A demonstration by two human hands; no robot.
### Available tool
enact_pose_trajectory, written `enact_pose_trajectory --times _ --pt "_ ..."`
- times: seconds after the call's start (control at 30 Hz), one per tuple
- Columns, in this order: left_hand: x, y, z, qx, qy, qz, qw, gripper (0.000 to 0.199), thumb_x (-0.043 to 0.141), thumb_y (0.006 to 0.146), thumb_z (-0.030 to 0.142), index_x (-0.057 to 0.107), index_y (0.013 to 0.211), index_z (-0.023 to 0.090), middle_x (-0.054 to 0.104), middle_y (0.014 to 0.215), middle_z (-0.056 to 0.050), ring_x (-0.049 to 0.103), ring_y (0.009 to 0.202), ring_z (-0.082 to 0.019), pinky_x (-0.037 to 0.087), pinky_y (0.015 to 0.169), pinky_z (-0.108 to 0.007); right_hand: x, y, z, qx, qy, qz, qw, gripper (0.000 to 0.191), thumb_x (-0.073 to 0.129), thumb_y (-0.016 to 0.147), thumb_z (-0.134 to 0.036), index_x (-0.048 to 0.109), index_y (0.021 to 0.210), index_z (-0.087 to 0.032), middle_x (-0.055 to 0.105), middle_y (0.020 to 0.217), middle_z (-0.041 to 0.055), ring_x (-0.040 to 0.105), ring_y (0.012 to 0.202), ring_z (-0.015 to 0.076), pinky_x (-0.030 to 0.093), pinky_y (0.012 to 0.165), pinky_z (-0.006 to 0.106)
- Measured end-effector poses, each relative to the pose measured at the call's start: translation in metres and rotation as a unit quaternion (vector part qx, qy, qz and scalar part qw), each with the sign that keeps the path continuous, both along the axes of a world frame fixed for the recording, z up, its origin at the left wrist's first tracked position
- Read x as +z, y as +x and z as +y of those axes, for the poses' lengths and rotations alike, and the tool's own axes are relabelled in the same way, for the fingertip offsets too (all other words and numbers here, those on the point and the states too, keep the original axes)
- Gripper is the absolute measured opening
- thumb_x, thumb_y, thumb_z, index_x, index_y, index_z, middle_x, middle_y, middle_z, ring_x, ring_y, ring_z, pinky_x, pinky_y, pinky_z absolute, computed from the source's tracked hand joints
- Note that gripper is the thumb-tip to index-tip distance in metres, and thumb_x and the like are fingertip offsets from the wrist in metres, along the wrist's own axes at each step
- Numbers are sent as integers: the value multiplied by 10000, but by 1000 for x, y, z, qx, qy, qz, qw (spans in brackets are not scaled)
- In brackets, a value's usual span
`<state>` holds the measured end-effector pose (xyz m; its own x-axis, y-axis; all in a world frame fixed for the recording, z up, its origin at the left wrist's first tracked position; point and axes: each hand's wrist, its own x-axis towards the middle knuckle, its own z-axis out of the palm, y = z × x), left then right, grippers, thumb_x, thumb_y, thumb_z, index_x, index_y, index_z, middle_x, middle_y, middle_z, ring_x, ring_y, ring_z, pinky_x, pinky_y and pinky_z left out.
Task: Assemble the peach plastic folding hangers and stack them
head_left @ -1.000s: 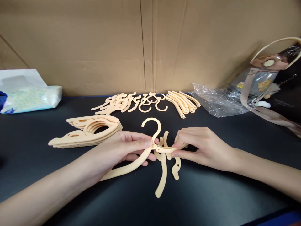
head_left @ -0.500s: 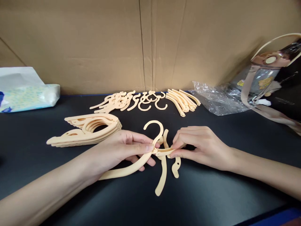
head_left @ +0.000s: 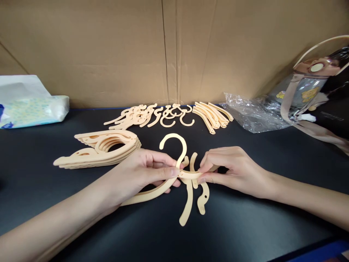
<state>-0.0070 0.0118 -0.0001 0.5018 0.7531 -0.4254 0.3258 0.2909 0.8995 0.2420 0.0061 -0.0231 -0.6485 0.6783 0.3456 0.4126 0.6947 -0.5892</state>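
Observation:
My left hand [head_left: 152, 169] pinches a cream plastic folding hanger [head_left: 152, 195] where its hook [head_left: 181, 145] meets the arms. The hook curls upward, and one long arm runs down to the left under my wrist. My right hand [head_left: 229, 171] is closed on the hanger's other, short arm [head_left: 190, 175] at the right of the joint. Below and behind it lie loose cream hanger pieces: a curved strip [head_left: 186, 207], a short arm with a hole [head_left: 203, 198] and another strip [head_left: 193, 162]. Both hands' lower fingers are partly hidden.
A stack of folded hangers [head_left: 109, 149] lies at left. Along the cardboard wall [head_left: 114, 54] are piles of hanger arms [head_left: 136, 116], hooks [head_left: 167, 122] and curved strips [head_left: 211, 116]. A clear plastic bag [head_left: 245, 116], a strapped bottle [head_left: 311, 91] and a tissue pack [head_left: 35, 109] stand at the sides.
The hook has turned a little and now stands higher and further left. The loose piece with the hole has shifted slightly under my right hand. Both hands keep their grip.

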Motion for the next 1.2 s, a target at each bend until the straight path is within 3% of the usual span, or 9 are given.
enact_pose_trajectory --times 0.27,0.5,0.6,0.67,0.83,1.0,1.2 --pt "-5 4 -4 23 23 -57 998 184 649 912 360 760 1047 303 783 898 21 703 869 -107 537 757 -144 3 -2 -3 -54 -60 10 997 194 639 918 -356 647 826 -186 696 797 -21 672 696 101 482 613 190" --pt "-8 8 -7 66 81 -41 994 216 635 900 413 739 1012 261 757 942 9 685 772 -128 579 601 -169 6 5 6 -207 -81 41 974 270 634 890 -434 571 773 -199 696 757 -1 689 691 158 515 609 244" --pt "-9 8 -9 67 153 -10 986 268 590 909 445 708 1059 257 735 912 8 646 729 -131 552 544 -173 9 9 9 -244 -77 26 966 307 638 867 -465 545 738 -203 669 683 -1 622 582 145 477 543 254" --pt "-10 7 -10 57 238 37 969 267 557 930 449 693 1081 277 712 890 21 611 708 -124 520 553 -178 12 11 10 -253 -69 15 965 300 636 859 -455 540 722 -206 625 622 -20 554 523 122 433 508 246" --pt "-15 3 -12 24 440 148 886 214 531 964 356 666 1128 327 623 1035 26 596 967 -147 471 845 -245 21 11 9 -292 -5 -59 955 257 653 808 -348 509 645 -210 515 539 -54 440 490 99 333 483 239" --pt "-20 2 -8 -4 498 180 848 236 498 981 290 657 1155 293 581 1024 -1 583 952 -153 459 826 -270 24 11 8 -300 52 -198 932 235 640 776 -335 514 625 -208 581 661 -21 498 548 121 329 513 253" --pt "-23 2 -8 -14 534 199 821 173 507 984 261 638 1094 235 624 1022 -8 581 945 -163 455 829 -295 20 14 10 -281 31 -246 927 250 606 804 -356 491 629 -219 588 643 -27 515 557 130 314 503 256"
